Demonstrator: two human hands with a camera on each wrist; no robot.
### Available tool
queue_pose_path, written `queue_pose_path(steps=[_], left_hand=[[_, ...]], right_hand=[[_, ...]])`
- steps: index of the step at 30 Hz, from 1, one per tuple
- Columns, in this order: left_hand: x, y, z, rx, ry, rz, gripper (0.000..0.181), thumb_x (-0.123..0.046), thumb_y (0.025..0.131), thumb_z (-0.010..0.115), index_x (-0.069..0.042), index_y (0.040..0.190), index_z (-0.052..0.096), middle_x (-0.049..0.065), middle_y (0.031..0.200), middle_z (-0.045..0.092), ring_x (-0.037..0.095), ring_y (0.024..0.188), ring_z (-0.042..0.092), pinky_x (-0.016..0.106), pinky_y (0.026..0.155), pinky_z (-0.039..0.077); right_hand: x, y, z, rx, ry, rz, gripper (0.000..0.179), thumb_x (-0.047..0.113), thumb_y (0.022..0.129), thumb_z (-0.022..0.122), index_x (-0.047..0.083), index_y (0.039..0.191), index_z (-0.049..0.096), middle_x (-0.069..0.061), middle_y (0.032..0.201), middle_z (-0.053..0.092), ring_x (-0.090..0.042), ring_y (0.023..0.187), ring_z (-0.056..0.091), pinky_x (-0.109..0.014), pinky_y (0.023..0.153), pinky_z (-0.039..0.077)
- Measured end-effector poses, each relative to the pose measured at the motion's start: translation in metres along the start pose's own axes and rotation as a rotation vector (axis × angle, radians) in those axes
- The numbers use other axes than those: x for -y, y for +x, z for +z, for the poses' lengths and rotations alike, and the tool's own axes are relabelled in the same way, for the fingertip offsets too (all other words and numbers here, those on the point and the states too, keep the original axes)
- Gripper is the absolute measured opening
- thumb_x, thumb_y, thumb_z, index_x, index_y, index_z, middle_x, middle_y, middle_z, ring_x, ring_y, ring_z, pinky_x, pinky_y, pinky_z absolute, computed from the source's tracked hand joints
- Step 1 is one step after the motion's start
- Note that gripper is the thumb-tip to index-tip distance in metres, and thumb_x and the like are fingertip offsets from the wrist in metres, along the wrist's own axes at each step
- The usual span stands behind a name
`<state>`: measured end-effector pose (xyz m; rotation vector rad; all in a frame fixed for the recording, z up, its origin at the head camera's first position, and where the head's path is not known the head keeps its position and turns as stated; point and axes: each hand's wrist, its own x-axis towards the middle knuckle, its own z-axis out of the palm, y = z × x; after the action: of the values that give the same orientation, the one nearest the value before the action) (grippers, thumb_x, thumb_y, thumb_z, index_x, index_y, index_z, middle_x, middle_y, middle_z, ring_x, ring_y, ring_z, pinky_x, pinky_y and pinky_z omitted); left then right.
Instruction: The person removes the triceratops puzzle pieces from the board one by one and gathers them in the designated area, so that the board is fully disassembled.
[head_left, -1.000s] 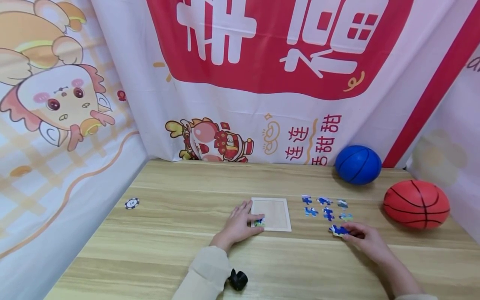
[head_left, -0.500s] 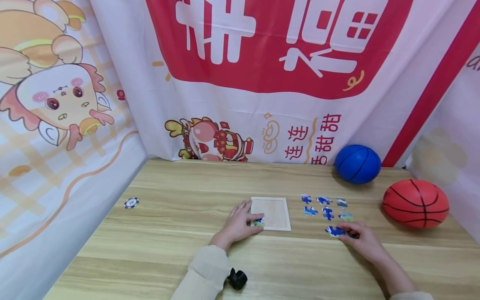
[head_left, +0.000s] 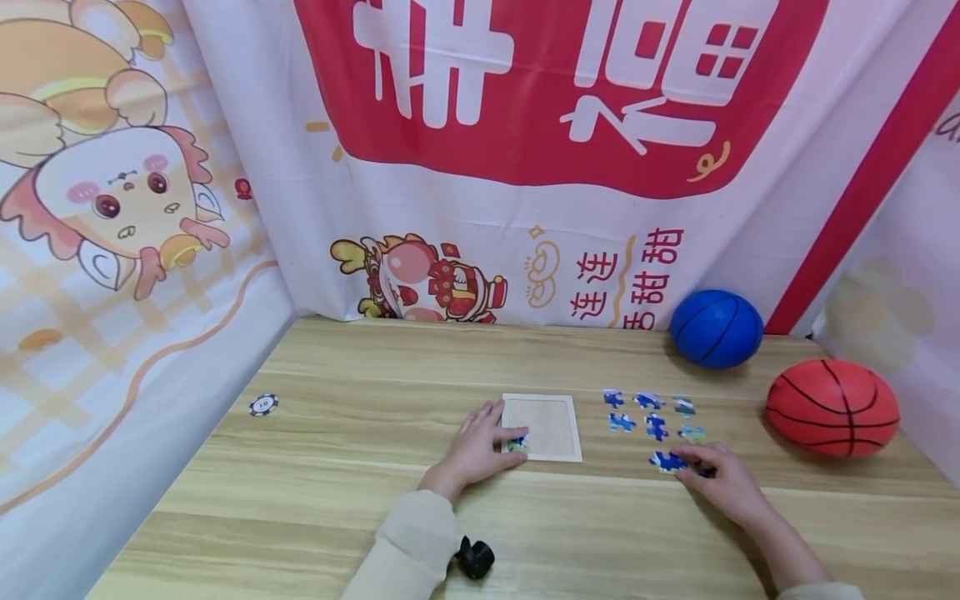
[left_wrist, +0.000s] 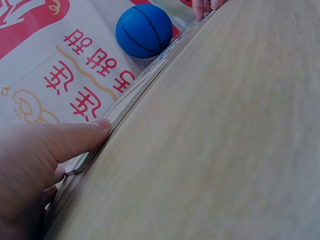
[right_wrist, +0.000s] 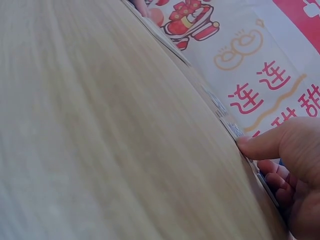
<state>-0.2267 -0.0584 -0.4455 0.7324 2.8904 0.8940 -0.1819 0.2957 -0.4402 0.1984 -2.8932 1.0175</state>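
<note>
My left hand (head_left: 474, 446) lies at the left side of a shallow square puzzle tray (head_left: 577, 429) in the head view. Its fingers are extended, and its thumb (left_wrist: 82, 141) touches the tray's near edge in the left wrist view. A green and blue puzzle piece (head_left: 518, 443) sits in the tray's near left corner, between thumb and index finger. At the right, my right hand (head_left: 726, 483) pinches a dark blue puzzle piece (head_left: 664, 462), low over the table; contact with the wood is unclear. Several loose puzzle pieces (head_left: 656, 427) lie in two rows just beyond it.
A blue ball (head_left: 716, 328) stands at the back right, and a red ball (head_left: 832, 408) is nearer, right of the loose pieces. Far left lies a round chip (head_left: 264, 405). A black object (head_left: 475, 558) is by the left sleeve. Printed cloth (head_left: 480, 204) hangs behind the wooden table (head_left: 360, 375).
My right hand has slid slightly left, bringing the dark blue puzzle piece with it. The left hand, tray and loose pieces have stayed where they were.
</note>
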Motion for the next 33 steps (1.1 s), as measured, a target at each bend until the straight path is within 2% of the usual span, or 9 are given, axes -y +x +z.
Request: queue_pose_path(steps=[9,14,17,22,24,26,28,33], left_hand=[[0.0,0.0,-0.001,0.0,0.003,0.001,0.045,-0.046,0.076,0.059,-0.024,0.115,0.057,0.014,0.139,0.019,0.029,0.127,0.011,0.043,0.101,0.006],[0.0,0.0,0.0,0.002,0.016,0.004,0.045,-0.046,0.076,0.058,-0.025,0.115,0.057,0.014,0.139,0.019,0.029,0.127,0.011,0.043,0.101,0.007],[0.0,0.001,0.0,0.002,0.02,0.001,0.044,-0.046,0.076,0.058,-0.025,0.115,0.057,0.014,0.139,0.019,0.029,0.127,0.011,0.043,0.101,0.007],[-0.001,0.001,-0.001,0.001,0.014,0.001,0.044,-0.045,0.076,0.059,-0.024,0.115,0.057,0.015,0.139,0.02,0.029,0.127,0.012,0.043,0.101,0.007],[-0.001,0.0,-0.001,0.0,0.012,0.001,0.044,-0.045,0.076,0.059,-0.024,0.114,0.058,0.015,0.139,0.02,0.029,0.127,0.012,0.043,0.101,0.007],[-0.001,0.0,-0.002,0.0,0.004,-0.001,0.044,-0.044,0.076,0.06,-0.024,0.114,0.058,0.015,0.139,0.02,0.029,0.127,0.012,0.043,0.101,0.007],[-0.002,0.0,-0.002,0.002,0.002,-0.003,0.043,-0.044,0.076,0.059,-0.024,0.114,0.058,0.014,0.139,0.02,0.029,0.127,0.011,0.043,0.101,0.006],[-0.002,0.0,-0.002,0.001,-0.004,-0.009,0.043,-0.044,0.075,0.06,-0.025,0.114,0.058,0.014,0.139,0.02,0.028,0.127,0.011,0.043,0.101,0.006]], right_hand=[[0.004,0.001,-0.002,0.022,0.03,0.009,0.033,0.016,0.076,0.066,0.005,0.107,0.061,-0.009,0.097,0.055,-0.023,0.084,0.047,-0.034,0.067,0.039],[0.007,0.002,-0.008,0.083,0.097,0.009,0.038,0.015,0.077,0.065,0.002,0.112,0.057,-0.009,0.092,0.054,-0.02,0.08,0.045,-0.031,0.066,0.038],[0.012,0.004,-0.012,0.12,0.118,0.048,0.041,0.016,0.078,0.063,0.002,0.115,0.054,-0.008,0.09,0.051,-0.019,0.078,0.043,-0.03,0.064,0.036],[0.026,0.005,-0.013,0.073,0.135,0.052,0.044,0.022,0.08,0.062,0.001,0.117,0.052,-0.008,0.091,0.054,-0.02,0.08,0.048,-0.031,0.065,0.041],[0.036,0.007,-0.011,0.033,0.159,0.022,0.043,0.024,0.081,0.061,0.002,0.116,0.052,-0.008,0.09,0.056,-0.02,0.08,0.05,-0.03,0.065,0.043],[0.05,0.011,-0.008,0.032,0.199,0.003,0.042,0.023,0.081,0.06,0.004,0.117,0.052,-0.007,0.089,0.056,-0.02,0.08,0.05,-0.028,0.066,0.044],[0.063,0.016,-0.001,0.021,0.235,-0.053,0.038,0.019,0.082,0.06,0.003,0.116,0.053,-0.008,0.088,0.056,-0.02,0.079,0.05,-0.027,0.065,0.045],[0.089,0.031,0.021,0.036,0.293,-0.124,0.037,0.018,0.08,0.062,0.005,0.114,0.055,-0.009,0.089,0.056,-0.02,0.08,0.05,-0.031,0.068,0.044]])
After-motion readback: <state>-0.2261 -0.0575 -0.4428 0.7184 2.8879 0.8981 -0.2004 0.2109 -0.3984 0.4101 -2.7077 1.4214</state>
